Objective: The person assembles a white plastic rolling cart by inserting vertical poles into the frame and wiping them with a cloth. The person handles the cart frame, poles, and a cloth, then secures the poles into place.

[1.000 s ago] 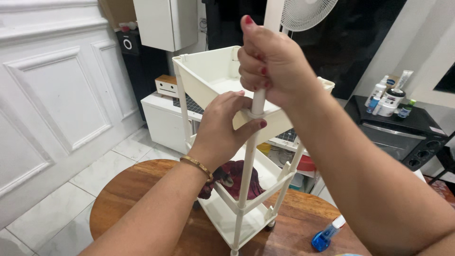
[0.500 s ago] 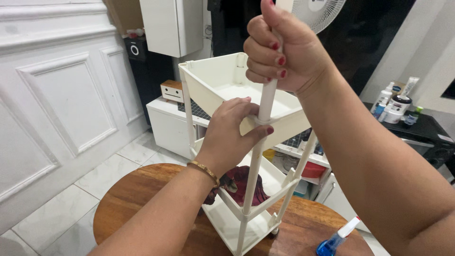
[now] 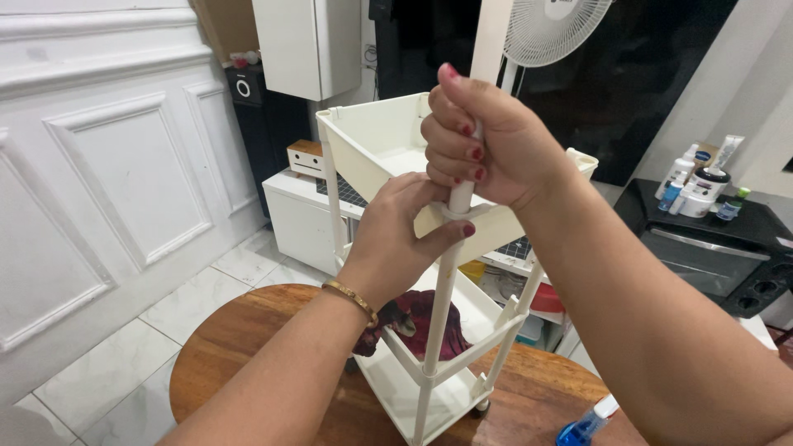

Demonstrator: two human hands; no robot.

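A white tiered cart [image 3: 388,149] stands on a round wooden table [image 3: 248,347], and everything else is placed from it. Far left of the cart runs a white panelled wall [image 3: 107,165], with pale floor tiles [image 3: 107,363] below. Just behind the cart's left side hang a white cabinet [image 3: 307,45] and a black speaker [image 3: 244,91], and a small wooden box [image 3: 304,157] sits on a low white unit [image 3: 301,219].

The left hand [image 3: 396,239], a gold bracelet [image 3: 351,299] at its wrist, is curled around the cart's near corner where the top tray meets the front post [image 3: 439,314]; its fingers grasp that joint, thumb pressed along the tray's underside. On the cart's lower tray, just behind the wrist, lies a dark red cloth [image 3: 421,324].

Directly above, the right hand [image 3: 483,136] is clenched in a fist around the upper part of the same post, 4 fingers with red nails wrapped tight, touching the left hand's fingertips at the joint.

Behind the cart rises a white fan [image 3: 549,29]. By the cart's right foot, at the table's edge, a blue spray bottle [image 3: 585,425] shows. Well right of the cart, a black oven [image 3: 719,256] carries several small bottles and tubes [image 3: 698,186].
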